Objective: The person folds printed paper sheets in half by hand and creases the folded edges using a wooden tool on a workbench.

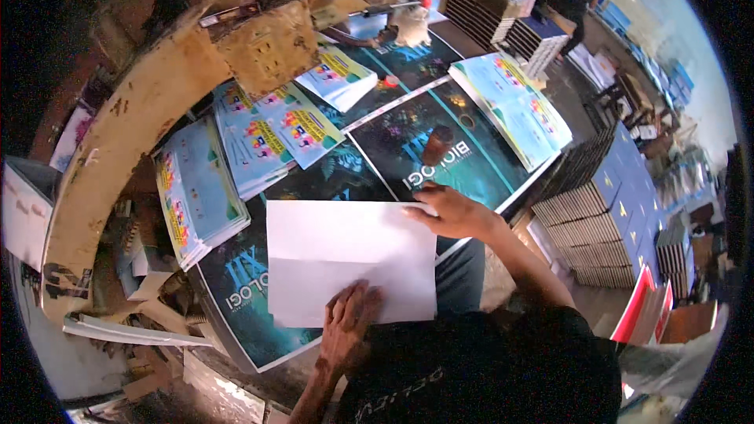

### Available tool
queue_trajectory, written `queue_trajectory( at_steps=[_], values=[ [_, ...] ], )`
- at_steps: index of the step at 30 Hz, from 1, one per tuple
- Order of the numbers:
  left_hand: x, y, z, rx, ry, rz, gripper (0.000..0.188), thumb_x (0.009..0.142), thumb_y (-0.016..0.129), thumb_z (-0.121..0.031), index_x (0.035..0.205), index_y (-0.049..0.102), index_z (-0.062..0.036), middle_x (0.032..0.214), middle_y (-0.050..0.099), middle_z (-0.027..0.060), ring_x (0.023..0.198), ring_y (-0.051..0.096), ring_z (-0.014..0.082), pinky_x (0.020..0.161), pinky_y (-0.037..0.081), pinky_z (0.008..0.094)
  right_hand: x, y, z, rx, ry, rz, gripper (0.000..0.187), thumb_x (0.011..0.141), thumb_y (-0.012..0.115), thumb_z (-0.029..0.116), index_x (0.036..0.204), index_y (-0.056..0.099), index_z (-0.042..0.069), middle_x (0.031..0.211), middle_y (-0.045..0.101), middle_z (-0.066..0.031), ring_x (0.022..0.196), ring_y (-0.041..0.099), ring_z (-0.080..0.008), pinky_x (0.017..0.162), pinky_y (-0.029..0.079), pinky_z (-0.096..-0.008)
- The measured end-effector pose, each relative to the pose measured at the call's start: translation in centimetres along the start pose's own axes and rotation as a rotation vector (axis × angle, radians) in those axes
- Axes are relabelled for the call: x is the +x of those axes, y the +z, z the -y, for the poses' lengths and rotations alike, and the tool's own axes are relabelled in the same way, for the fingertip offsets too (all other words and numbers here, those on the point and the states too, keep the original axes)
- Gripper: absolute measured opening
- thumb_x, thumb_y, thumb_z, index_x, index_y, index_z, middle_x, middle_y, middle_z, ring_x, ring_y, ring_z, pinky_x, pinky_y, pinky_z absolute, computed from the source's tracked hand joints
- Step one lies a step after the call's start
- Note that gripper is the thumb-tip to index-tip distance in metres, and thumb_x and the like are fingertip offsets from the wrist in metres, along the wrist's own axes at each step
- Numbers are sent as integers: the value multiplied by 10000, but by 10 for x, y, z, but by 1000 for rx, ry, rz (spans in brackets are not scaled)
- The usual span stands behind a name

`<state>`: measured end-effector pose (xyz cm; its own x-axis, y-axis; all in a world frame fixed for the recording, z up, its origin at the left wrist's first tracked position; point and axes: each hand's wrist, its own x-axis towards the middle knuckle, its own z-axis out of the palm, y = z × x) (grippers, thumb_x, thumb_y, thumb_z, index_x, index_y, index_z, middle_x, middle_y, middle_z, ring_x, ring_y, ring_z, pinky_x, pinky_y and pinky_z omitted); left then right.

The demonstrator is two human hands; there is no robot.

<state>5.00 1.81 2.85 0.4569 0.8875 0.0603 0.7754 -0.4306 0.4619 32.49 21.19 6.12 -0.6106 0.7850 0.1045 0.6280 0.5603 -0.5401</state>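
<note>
White paper, creased across, under left hand, fingers together, and right hand, thumb and forefinger apart

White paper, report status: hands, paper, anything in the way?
Left hand on paper, near side; right hand at far right corner. Paper creased across. Only hands over it; brown object just beyond.
</note>
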Motion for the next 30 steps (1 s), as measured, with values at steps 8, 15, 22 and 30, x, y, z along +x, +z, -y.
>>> queue_trajectory(
  at_steps=[8, 15, 22, 30],
  values=[
    [-4, -59, 6, 144, 269, -386, 373, 736, 602, 17, 1089, 710, -37, 1041, 708, 109, 970, 695, 255, 846, 573, 384, -30, 5, -22, 785, 451, 20, 513, 1022, 410, 464, 1145, 668, 39, 995, 659, -155, 921, 621, -245, 838, 497, -378],
    [28, -125, -34, -527, -404, -1199, 224, 936, 659, -232, 888, 669, -13, 743, 616, 14, 643, 500, 65, 563, 381, 248, -28, -9, 46, 982, 101, 25, 1108, 802, 294, 873, 1452, 358, -22, 1393, 502, -167, 1318, 454, -262, 1077, 324, -415],
    [18, -46, 26, -1427, -874, -989, 344, 924, 693, -281, 1110, 637, 3, 928, 658, -1, 698, 545, 61, 638, 429, 225, -17, 33, 68, 624, 422, 15, 722, 689, 881, 331, 1245, 563, -2, 1012, 695, -110, 888, 666, -183, 798, 540, -322],
    [-18, -12, 50, -1087, -844, -599, 702, 912, 656, -413, 1415, 404, 8, 1245, 574, 93, 1096, 555, 184, 879, 479, 341, -27, 68, 27, 456, 477, -42, 514, 690, 877, 299, 1065, 684, 7, 921, 733, -119, 775, 685, -152, 687, 543, -302]
  ],
)
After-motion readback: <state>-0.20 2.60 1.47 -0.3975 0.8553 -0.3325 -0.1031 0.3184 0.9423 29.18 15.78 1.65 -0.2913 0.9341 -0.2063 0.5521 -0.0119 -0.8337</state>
